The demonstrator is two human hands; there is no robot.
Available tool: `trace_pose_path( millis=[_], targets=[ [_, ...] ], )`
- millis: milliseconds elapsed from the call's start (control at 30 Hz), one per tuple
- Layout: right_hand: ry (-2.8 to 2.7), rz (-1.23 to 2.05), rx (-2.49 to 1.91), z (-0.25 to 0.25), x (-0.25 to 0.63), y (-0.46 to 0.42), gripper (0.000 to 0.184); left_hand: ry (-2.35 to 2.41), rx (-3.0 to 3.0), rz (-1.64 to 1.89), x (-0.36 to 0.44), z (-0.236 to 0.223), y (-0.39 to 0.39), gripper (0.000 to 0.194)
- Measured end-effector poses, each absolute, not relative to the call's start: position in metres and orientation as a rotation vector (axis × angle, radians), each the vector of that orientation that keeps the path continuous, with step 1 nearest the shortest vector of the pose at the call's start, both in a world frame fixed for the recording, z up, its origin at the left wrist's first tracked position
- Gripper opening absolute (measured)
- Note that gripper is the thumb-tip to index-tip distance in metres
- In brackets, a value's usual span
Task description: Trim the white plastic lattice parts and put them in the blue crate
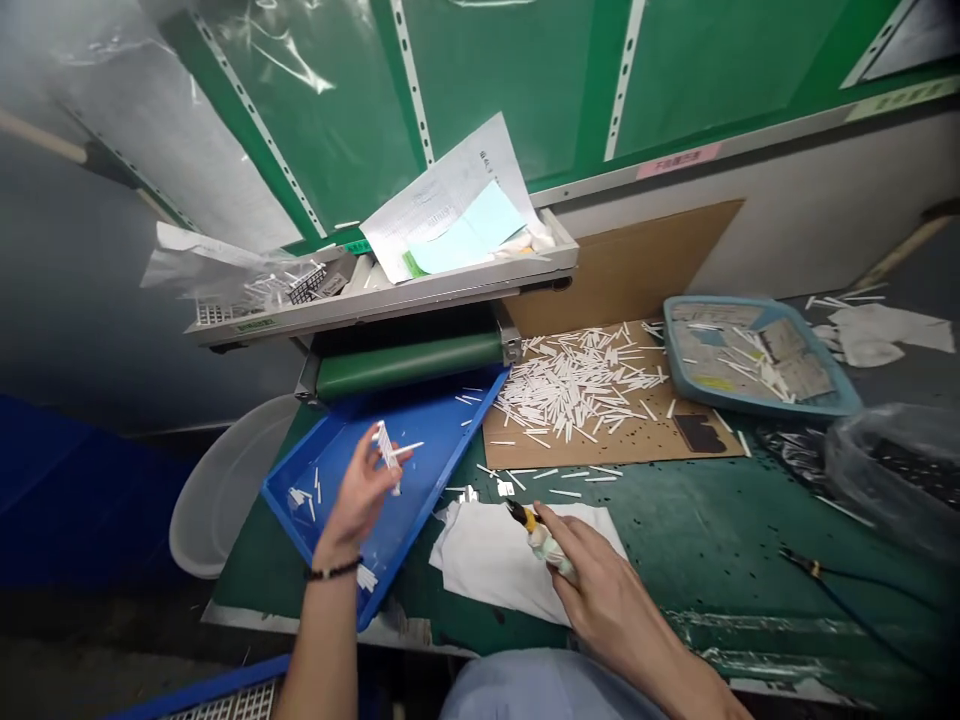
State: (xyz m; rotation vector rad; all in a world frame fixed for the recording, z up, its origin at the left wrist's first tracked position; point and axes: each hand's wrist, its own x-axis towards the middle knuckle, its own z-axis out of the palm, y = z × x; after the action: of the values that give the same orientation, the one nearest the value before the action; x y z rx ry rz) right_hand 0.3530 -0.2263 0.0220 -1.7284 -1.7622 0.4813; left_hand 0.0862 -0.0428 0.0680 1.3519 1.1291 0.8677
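Observation:
Over the blue tray, my left hand pinches a small white plastic part with a thin stick jutting out to the right. My right hand is wrapped round cutting pliers with yellow at the joint and pale wrapping on the handles; the dark jaws point up and left. Below the pliers a white cloth lies on the green table. Small white pieces rest just beyond the cloth. A few loose white bits lie in the blue tray.
A heap of white sticks covers the cardboard. Right of it stand a light blue basin and a clear plastic bag. A second pair of pliers lies on the table. Behind are a green conveyor roller and a loaded shelf.

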Motion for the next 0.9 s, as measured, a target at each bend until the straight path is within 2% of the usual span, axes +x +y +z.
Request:
trace_pose_path(
  millis=[67,167,400,600,800,900],
  targets=[
    [-1.857,0.356,-1.687,0.028,0.343,-0.219,0.062,0.894,1.109,0.959,0.101,0.064,-0.083,0.075],
    [-1.964,0.253,-1.621,0.037,0.329,-0.209,0.067,0.789,0.927,1.011,0.123,0.058,-0.125,0.072],
    [-2.077,0.246,-1.535,0.045,0.317,-0.202,0.071,0.772,0.906,1.031,0.136,0.063,-0.15,0.072],
    [-2.048,0.337,-1.499,0.045,0.319,-0.204,0.075,0.785,0.943,0.982,0.139,0.068,-0.155,0.073],
    [-1.986,0.577,-1.541,0.048,0.323,-0.209,0.069,0.788,1.0,0.927,0.144,0.075,-0.154,0.072],
    [-1.948,0.589,-1.558,0.05,0.324,-0.209,0.066,0.82,1.021,0.916,0.147,0.077,-0.155,0.068]
  ],
)
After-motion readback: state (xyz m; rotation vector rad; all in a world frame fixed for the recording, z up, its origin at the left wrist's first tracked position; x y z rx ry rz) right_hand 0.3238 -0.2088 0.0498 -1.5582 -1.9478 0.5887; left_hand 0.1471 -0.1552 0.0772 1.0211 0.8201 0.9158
